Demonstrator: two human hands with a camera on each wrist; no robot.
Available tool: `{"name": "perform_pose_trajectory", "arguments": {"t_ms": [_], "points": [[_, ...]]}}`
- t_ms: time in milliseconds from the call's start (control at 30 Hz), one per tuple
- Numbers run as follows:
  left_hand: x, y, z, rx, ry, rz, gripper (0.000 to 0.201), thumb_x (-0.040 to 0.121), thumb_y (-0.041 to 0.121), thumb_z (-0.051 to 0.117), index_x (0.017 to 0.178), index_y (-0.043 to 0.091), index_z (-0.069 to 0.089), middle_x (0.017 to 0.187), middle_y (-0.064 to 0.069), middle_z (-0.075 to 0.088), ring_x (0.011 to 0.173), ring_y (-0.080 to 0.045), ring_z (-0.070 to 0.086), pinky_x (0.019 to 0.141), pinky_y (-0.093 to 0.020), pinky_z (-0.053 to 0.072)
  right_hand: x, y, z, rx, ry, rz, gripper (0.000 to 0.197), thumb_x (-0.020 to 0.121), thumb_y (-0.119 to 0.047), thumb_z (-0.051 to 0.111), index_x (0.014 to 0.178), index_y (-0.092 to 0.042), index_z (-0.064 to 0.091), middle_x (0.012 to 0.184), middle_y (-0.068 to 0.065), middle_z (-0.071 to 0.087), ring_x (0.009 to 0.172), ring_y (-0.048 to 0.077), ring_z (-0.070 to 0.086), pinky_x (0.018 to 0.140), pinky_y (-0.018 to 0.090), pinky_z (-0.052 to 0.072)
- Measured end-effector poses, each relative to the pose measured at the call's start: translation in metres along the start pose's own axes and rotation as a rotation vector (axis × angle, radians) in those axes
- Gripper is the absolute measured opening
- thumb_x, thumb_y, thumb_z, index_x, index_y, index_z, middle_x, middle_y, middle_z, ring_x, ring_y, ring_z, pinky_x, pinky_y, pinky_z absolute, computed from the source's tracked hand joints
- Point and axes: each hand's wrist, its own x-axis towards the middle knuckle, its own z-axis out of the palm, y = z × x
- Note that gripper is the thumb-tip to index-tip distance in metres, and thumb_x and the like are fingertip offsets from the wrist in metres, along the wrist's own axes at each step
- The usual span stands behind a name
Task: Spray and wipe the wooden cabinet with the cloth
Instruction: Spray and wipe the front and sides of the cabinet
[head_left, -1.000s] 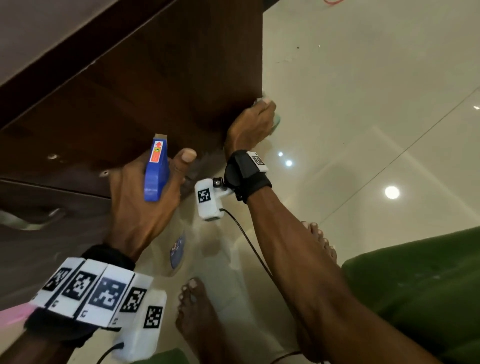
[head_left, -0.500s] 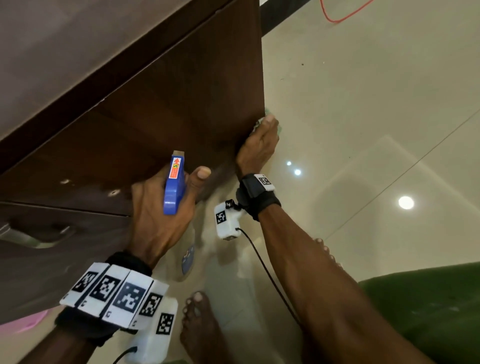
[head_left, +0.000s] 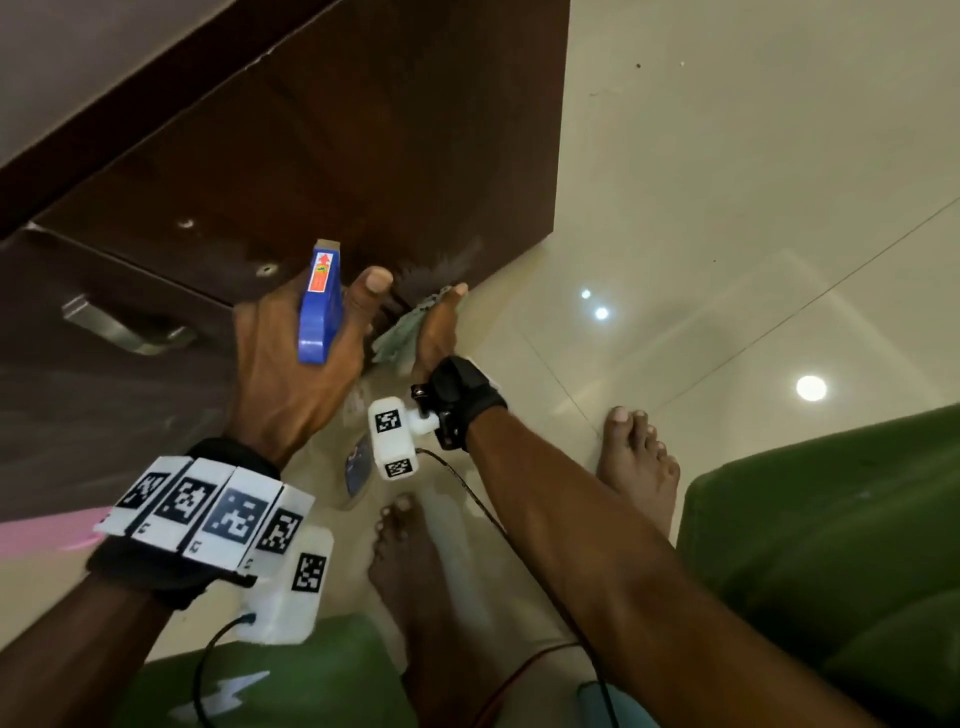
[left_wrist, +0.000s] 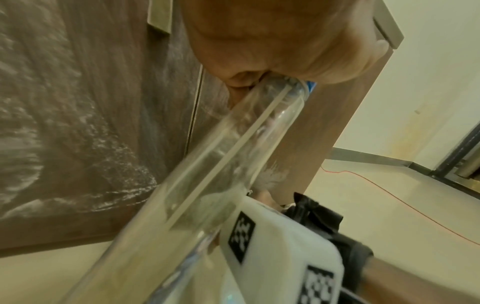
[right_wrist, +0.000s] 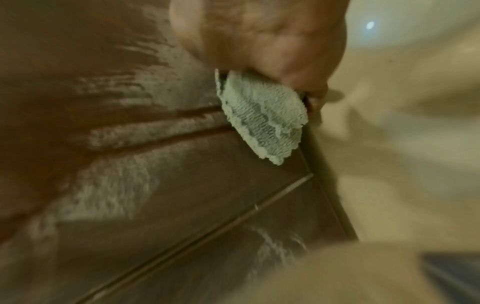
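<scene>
Head view: crouched at the cabinet (head_left: 395, 135), a person's right hand (head_left: 439, 332) grips a green cloth (head_left: 400, 338) against the side panel's lower corner, beside the floor (head_left: 727, 156). Left hand (head_left: 291, 374), curled round a blue-topped spray bottle (head_left: 319, 306), hovers just left of it, nozzle aimed at the panel. Pale wet streaks run up and left from the cloth, so the right hand looks better placed to wipe there next.

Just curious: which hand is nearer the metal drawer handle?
Left. The left hand, gripping the blue-topped spray bottle, is just right of the metal handle. The right hand, holding the cloth, is farther right, by the cabinet's lower corner.
</scene>
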Motion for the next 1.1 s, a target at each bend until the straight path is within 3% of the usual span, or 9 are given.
{"name": "perform_pose_trajectory", "arguments": {"t_ms": [67, 200, 400, 567, 633, 700, 833, 933, 1100], "points": [[-0.006, -0.006, -0.006, 0.036, 0.008, 0.005, 0.088, 0.088, 0.083, 0.025, 0.077, 0.004, 0.063, 0.064, -0.01, 0.063, 0.063, -0.031, 0.063, 0.085, -0.055, 0.051, 0.012, 0.023, 0.008, -0.023, -0.056, 0.057, 0.141, 0.043, -0.109, 0.011, 0.148, -0.019, 0.039, 0.151, 0.016, 0.043, 0.133, 0.041, 0.045, 0.114, 0.057, 0.03], [-0.01, -0.013, -0.009, 0.02, 0.009, -0.028, 0.09, 0.086, 0.085, 0.025, 0.08, 0.004, 0.063, 0.063, -0.005, 0.062, 0.064, -0.03, 0.064, 0.09, -0.058, 0.05, -0.073, -0.046, 0.006, -0.01, 0.163, -0.093, 0.076, 0.098, -0.065, 0.021, 0.133, -0.007, 0.054, 0.135, 0.019, 0.056, 0.121, 0.038, 0.054, 0.109, 0.05, 0.039], [-0.024, -0.029, -0.02, -0.079, 0.069, -0.117, 0.097, 0.08, 0.091, 0.027, 0.087, 0.001, 0.063, 0.07, -0.016, 0.066, 0.067, -0.035, 0.066, 0.078, -0.055, 0.056, -0.134, -0.072, 0.018, -0.2, 0.46, -1.067, 0.039, 0.097, -0.014, 0.048, 0.132, 0.002, 0.044, 0.127, 0.02, 0.044, 0.109, 0.031, 0.051, 0.091, 0.04, 0.049], [-0.021, -0.024, -0.019, -0.09, 0.062, -0.044, 0.084, 0.088, 0.083, 0.027, 0.077, 0.007, 0.062, 0.066, -0.023, 0.064, 0.059, -0.032, 0.062, 0.072, -0.038, 0.056, -0.115, 0.006, -0.008, -0.791, -0.064, -1.339, 0.043, 0.094, 0.0, 0.049, 0.13, -0.018, 0.036, 0.132, 0.028, 0.045, 0.117, 0.044, 0.051, 0.103, 0.052, 0.046], [-0.021, -0.022, -0.018, -0.089, 0.058, -0.035, 0.084, 0.085, 0.083, 0.027, 0.076, 0.006, 0.06, 0.066, -0.024, 0.064, 0.057, -0.031, 0.06, 0.065, -0.013, 0.047, -0.108, 0.018, -0.02, -1.073, -0.363, -1.548, 0.047, 0.088, 0.001, 0.061, 0.132, -0.008, 0.045, 0.123, 0.033, 0.055, 0.111, 0.045, 0.054, 0.094, 0.054, 0.05], [-0.023, -0.022, -0.016, -0.122, 0.09, -0.073, 0.096, 0.079, 0.088, 0.028, 0.081, -0.002, 0.062, 0.068, -0.022, 0.065, 0.061, -0.032, 0.063, 0.069, -0.011, 0.044, -0.096, -0.003, -0.027, -1.283, -0.463, -1.765, 0.04, 0.087, -0.001, 0.066, 0.125, 0.003, 0.057, 0.118, 0.029, 0.059, 0.105, 0.039, 0.056, 0.091, 0.051, 0.051], [-0.026, -0.031, -0.015, -0.218, 0.064, -0.173, 0.106, 0.068, 0.097, 0.03, 0.088, 0.0, 0.064, 0.072, -0.015, 0.066, 0.068, -0.029, 0.067, 0.076, -0.034, 0.056, -0.085, -0.042, -0.046, -0.924, -0.031, -1.793, 0.035, 0.086, -0.006, 0.058, 0.12, -0.008, 0.048, 0.122, 0.014, 0.041, 0.108, 0.031, 0.045, 0.096, 0.042, 0.049], [-0.031, -0.042, -0.017, -0.197, 0.081, -0.147, 0.096, 0.075, 0.093, 0.032, 0.085, 0.002, 0.065, 0.073, -0.014, 0.068, 0.068, -0.03, 0.068, 0.076, -0.047, 0.058, -0.092, -0.037, -0.032, -0.569, 0.175, -1.565, 0.039, 0.086, -0.002, 0.061, 0.123, -0.003, 0.047, 0.125, 0.024, 0.042, 0.115, 0.039, 0.046, 0.103, 0.05, 0.042], [-0.035, -0.056, -0.016, -0.044, -0.008, -0.11, 0.108, 0.075, 0.095, 0.021, 0.092, -0.002, 0.067, 0.074, -0.019, 0.069, 0.069, -0.035, 0.068, 0.075, -0.047, 0.057, -0.106, 0.021, -0.009, -0.849, -0.068, -1.557, 0.052, 0.085, 0.004, 0.058, 0.13, -0.007, 0.035, 0.128, 0.03, 0.045, 0.112, 0.049, 0.05, 0.097, 0.055, 0.046]]}}
